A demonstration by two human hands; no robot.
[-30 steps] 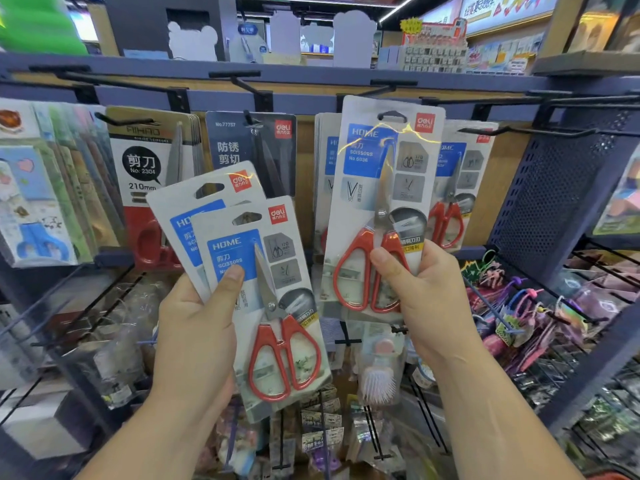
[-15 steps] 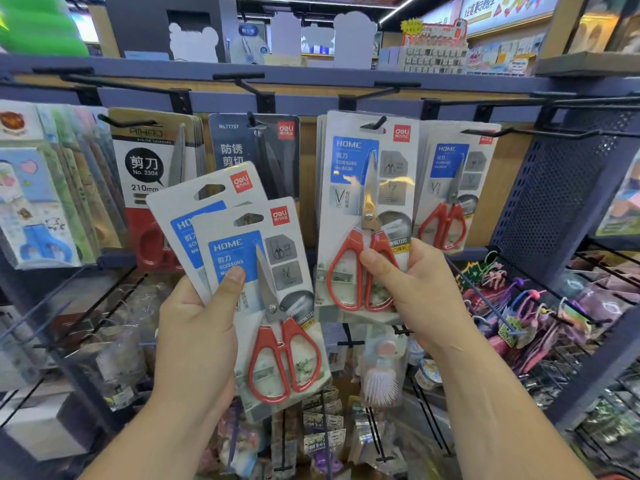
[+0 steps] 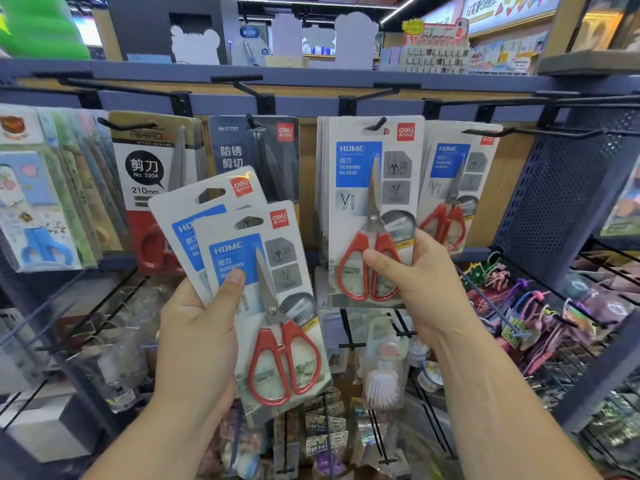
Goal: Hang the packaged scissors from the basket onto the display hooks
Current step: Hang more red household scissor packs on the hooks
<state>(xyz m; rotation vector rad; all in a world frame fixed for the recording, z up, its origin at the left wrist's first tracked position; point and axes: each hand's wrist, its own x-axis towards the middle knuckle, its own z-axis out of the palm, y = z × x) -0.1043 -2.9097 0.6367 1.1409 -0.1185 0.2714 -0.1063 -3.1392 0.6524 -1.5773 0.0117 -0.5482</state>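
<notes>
Pinching the front scissors pack (image 3: 372,188) at its handle end: right hand (image 3: 419,285). Pack vertical, slot looks threaded on the hook (image 3: 377,123). Left hand (image 3: 197,334) grips two spare packs (image 3: 287,271), tilted; hook lies up-right of them.

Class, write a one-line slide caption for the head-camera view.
Right-hand grip holds a grey carded pack of red-handled scissors on a black display hook; left-hand grip holds two more matching packs.

The left forearm (image 3: 156,434) and the right forearm (image 3: 502,410) are bare all the way to the bottom edge. The left grip (image 3: 194,337) and the right grip (image 3: 419,282) are bare too, each thumbnail short and rounded.
</notes>
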